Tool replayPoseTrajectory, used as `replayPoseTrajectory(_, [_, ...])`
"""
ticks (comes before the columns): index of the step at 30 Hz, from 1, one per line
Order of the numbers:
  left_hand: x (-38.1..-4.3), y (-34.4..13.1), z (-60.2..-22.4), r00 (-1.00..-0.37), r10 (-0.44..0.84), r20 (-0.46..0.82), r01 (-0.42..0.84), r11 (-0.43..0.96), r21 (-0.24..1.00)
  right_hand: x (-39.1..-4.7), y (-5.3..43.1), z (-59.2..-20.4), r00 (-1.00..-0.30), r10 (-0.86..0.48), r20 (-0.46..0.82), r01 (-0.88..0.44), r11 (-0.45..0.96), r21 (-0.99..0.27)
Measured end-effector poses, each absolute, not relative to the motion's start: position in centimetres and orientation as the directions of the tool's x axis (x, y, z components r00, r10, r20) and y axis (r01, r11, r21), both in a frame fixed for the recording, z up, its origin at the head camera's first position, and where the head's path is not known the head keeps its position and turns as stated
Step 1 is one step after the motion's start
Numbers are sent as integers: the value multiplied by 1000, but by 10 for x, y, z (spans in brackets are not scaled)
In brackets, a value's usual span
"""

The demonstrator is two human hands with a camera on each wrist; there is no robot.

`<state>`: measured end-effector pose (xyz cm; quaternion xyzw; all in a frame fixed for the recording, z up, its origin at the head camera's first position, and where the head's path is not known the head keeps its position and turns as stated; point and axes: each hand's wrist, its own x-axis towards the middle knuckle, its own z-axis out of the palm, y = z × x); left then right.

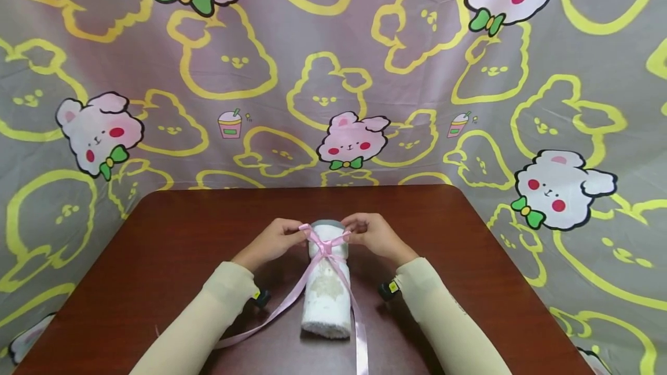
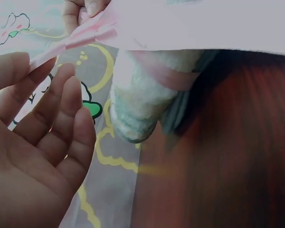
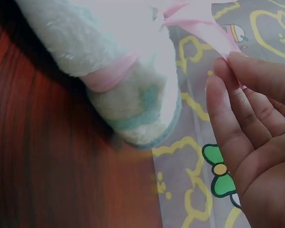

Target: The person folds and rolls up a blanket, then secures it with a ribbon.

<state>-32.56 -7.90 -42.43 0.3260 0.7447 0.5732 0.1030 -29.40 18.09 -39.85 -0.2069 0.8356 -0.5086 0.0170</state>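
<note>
A rolled fluffy white towel (image 1: 327, 300) lies lengthwise on the table, its far end edged in grey. Around its upper part a pink satin ribbon (image 1: 325, 249) is tied in a bow. On the left of the roll, my left hand (image 1: 272, 243) pinches one loop of the bow between thumb and index finger. My right hand (image 1: 379, 237) pinches the other loop from the right side. In the right wrist view the ribbon band (image 3: 109, 75) wraps round the towel (image 3: 133, 99). Two long ribbon tails run toward me, one curving left, one falling right.
The dark red-brown wooden table (image 1: 182, 236) has rounded far corners. Behind and beside it hangs a grey curtain (image 1: 406, 91) printed with yellow outlines and white rabbit faces. Dark wrist cameras (image 1: 388, 290) sit under both cream sleeves (image 1: 443, 311).
</note>
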Motion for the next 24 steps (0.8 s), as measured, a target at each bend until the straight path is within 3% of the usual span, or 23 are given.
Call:
replayPoseTrajectory(4, [-329, -79, -437, -785, 583, 211, 309, 72, 948, -293, 183, -402, -917, -362, 170, -321, 415, -851])
replayPoseTrajectory(16, [-327, -78, -450, -858, 497, 128, 187, 71, 980, -297, 185, -423, -903, -397, 166, -351, 456, -818])
replayPoseTrajectory(24, [-317, -77, -446, -868, 476, 142, 207, 87, 975, -297, 188, -426, -893, -414, 178, -377, 470, -798])
